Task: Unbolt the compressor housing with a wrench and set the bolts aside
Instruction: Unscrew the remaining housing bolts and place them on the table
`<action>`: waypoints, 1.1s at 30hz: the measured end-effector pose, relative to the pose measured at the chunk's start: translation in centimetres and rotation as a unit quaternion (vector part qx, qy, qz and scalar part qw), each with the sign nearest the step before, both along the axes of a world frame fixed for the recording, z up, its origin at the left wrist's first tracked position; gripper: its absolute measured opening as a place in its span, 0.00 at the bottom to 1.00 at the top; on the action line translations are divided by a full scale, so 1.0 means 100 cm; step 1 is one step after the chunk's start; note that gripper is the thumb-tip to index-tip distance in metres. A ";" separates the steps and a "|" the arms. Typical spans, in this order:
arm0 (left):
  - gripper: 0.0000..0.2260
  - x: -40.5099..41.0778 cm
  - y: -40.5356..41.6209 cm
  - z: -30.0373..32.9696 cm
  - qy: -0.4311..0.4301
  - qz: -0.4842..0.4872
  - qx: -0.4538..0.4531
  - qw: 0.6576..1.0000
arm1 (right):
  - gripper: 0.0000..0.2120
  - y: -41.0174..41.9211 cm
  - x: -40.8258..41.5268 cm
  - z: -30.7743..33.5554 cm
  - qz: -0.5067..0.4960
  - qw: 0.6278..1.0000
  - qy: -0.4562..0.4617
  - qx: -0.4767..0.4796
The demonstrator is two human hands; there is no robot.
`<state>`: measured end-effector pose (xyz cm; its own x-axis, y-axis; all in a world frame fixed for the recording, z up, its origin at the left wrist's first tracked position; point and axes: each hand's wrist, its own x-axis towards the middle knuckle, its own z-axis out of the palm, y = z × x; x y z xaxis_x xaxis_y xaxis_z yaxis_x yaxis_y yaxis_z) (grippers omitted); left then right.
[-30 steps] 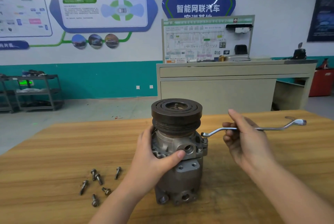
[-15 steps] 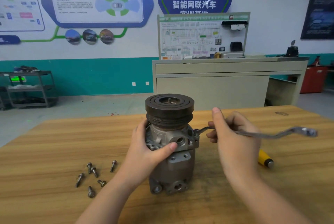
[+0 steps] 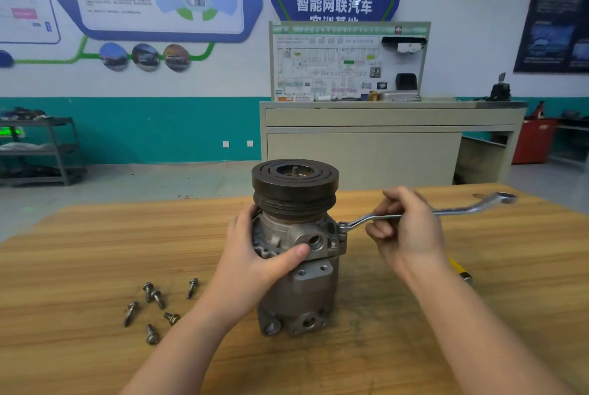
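Note:
A grey metal compressor (image 3: 314, 289) stands upright mid-table with a dark pulley (image 3: 294, 184) on top. My left hand (image 3: 255, 260) grips its upper housing from the left, thumb across the front by a round port. My right hand (image 3: 408, 232) holds the shank of a silver ring wrench (image 3: 465, 210). The wrench's near ring sits over a bolt (image 3: 342, 227) on the housing's right flange; its far end points right. Several loose bolts (image 3: 156, 308) lie on the table left of the compressor.
The wooden table (image 3: 95, 267) stretches wide on both sides. A yellow-handled tool (image 3: 459, 268) lies behind my right wrist. Beyond the table stand a beige cabinet (image 3: 382, 146) with a display board and a grey shelf rack (image 3: 38, 152) at the left wall.
The wrench's far end dropped toward me half a second ago and has now swung back up and away, with its ring kept on the flange bolt. My left hand kept its grip.

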<state>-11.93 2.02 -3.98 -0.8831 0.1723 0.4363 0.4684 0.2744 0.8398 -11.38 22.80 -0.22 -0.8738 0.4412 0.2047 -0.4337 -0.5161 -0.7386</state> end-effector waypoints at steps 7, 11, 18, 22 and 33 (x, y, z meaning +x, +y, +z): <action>0.48 -0.001 0.000 0.000 0.002 0.000 -0.003 1.000 | 0.24 0.009 -0.048 0.006 0.252 0.960 -0.122 0.007; 0.46 -0.001 0.000 -0.001 0.005 0.001 -0.008 1.000 | 0.20 0.006 -0.049 0.000 0.204 0.958 -0.144 -0.142; 0.47 0.001 0.002 -0.001 0.013 0.010 0.009 1.000 | 0.05 0.012 -0.004 -0.012 0.033 0.979 -0.119 -0.160; 0.47 0.000 0.002 -0.002 0.019 0.022 0.002 1.000 | 0.09 0.003 0.016 -0.010 -0.014 0.997 -0.049 -0.052; 0.48 -0.001 0.001 -0.003 0.034 0.034 -0.017 0.999 | 0.20 -0.033 0.048 -0.005 -0.287 0.760 0.178 0.556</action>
<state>-12.03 2.08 -4.25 -0.8618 0.1291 0.4904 0.5034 0.3354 0.7963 -6.62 19.47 -0.76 -0.4051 0.1094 0.9077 -0.6265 0.6899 -0.3627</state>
